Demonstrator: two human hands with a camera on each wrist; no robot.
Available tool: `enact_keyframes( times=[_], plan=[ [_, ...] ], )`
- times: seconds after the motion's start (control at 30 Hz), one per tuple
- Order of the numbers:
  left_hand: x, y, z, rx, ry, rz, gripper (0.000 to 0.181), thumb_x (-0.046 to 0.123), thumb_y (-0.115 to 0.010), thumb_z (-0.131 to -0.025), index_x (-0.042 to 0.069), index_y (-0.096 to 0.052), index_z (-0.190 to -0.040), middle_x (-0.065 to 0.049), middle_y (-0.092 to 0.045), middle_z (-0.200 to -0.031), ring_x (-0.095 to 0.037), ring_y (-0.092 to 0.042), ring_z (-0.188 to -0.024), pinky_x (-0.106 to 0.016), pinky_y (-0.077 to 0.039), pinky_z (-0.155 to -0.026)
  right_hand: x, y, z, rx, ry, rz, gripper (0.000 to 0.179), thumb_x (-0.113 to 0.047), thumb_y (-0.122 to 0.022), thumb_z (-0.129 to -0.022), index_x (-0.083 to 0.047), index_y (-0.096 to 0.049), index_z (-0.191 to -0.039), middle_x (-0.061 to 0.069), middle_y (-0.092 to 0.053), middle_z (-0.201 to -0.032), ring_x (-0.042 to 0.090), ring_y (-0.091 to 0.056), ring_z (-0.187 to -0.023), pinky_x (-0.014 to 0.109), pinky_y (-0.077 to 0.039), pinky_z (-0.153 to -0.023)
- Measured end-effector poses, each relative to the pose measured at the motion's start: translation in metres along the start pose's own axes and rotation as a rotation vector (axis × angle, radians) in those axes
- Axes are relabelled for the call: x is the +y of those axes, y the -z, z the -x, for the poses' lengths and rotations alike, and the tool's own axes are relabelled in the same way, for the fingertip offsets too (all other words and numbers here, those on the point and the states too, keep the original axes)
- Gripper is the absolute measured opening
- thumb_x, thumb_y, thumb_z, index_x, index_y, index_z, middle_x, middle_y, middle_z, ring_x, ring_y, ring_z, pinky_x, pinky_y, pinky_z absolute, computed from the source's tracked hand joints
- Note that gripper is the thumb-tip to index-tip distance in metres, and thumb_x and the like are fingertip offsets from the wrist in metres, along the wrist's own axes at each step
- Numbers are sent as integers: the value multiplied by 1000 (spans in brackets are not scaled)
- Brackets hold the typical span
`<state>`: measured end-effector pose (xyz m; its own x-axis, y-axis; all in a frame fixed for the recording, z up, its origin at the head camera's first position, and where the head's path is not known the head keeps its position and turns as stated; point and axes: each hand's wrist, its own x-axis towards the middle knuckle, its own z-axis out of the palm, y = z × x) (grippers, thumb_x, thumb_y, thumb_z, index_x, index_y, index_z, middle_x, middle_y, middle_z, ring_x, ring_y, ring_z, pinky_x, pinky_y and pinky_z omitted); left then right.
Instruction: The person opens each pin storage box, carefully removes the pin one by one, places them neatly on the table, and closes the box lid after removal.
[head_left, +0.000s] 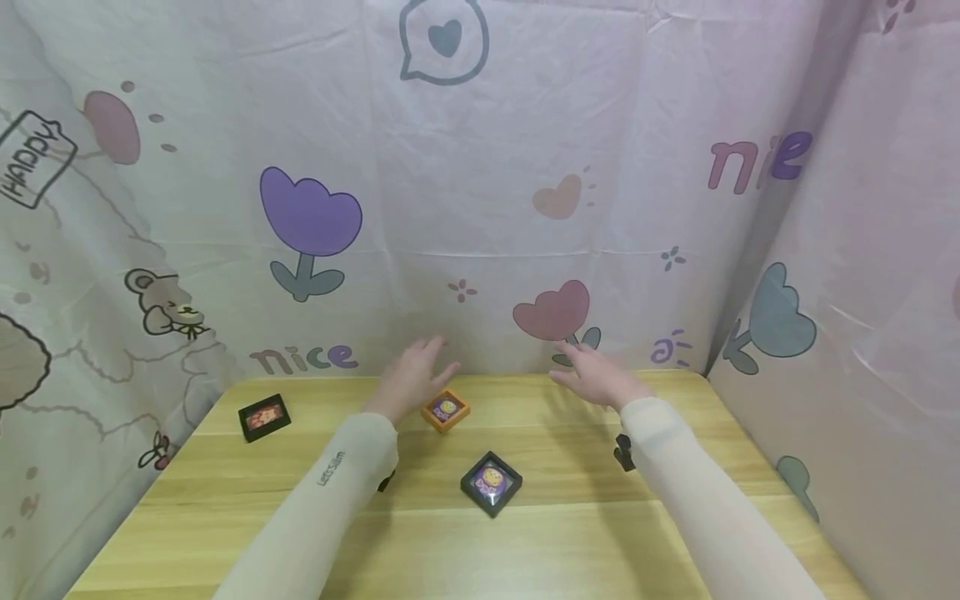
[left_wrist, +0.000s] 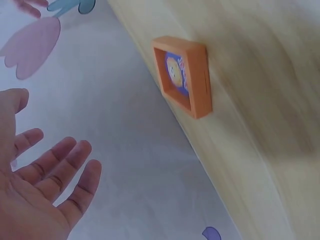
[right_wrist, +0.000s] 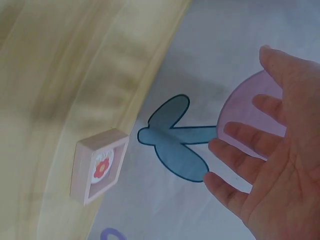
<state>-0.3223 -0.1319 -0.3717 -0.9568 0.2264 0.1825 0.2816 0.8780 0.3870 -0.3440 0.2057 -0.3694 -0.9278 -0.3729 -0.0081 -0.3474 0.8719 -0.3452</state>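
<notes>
My left hand hovers over the far part of the table, fingers spread and holding nothing. Just right of it lies a small orange square frame with a purple and yellow picture, also seen in the left wrist view beyond the fingers. My right hand is held up over the far right part, its fingers extended with nothing in them. A pale pink frame with a red flower picture shows near that hand in the right wrist view; in the head view the hand and sleeve hide it.
On the wooden table, a black square frame with a purple and yellow picture lies front centre. Another black frame with a reddish picture is at the far left. A printed white curtain rises behind the back edge and along both sides.
</notes>
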Motion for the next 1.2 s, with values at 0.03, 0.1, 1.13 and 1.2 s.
enact_keyframes(
  times=[0.03, 0.1, 1.13, 1.2],
  plan=[
    [1, -1, 2, 2, -6, 5, 66, 47, -61, -109, 12, -43, -162, -19, -50, -163, -43, -52, -148, -65, -45, -120, -1, -2, 1, 2, 5, -2, 73, -45, -55, -111, -9, -29, -169, 32, -33, -170, 54, -42, -152, 68, -37, -124],
    [2, -2, 6, 6, -19, 11, 65, 46, -61, -108, 13, -43, -162, -18, -51, -163, -42, -53, -147, -65, -46, -119, -4, -4, 4, 14, 25, 14, 71, -45, -56, -111, -9, -33, -168, 30, -37, -168, 53, -46, -149, 68, -40, -123],
    [35, -43, 84, -54, -105, 185, 60, 48, -70, -103, 15, -57, -152, -14, -72, -133, -31, -74, -112, -51, -65, -89, -37, -59, 61, -6, 207, -24, 66, -44, -67, -106, -14, -47, -161, 19, -55, -159, 42, -63, -136, 62, -52, -114],
    [35, -47, 88, -39, -87, 183, 62, 45, -73, -102, 15, -56, -153, -15, -72, -134, -32, -74, -113, -51, -64, -88, -37, -63, 63, -12, 213, -28, 66, -45, -67, -106, -15, -48, -161, 19, -56, -158, 42, -64, -135, 62, -53, -113]
  ],
)
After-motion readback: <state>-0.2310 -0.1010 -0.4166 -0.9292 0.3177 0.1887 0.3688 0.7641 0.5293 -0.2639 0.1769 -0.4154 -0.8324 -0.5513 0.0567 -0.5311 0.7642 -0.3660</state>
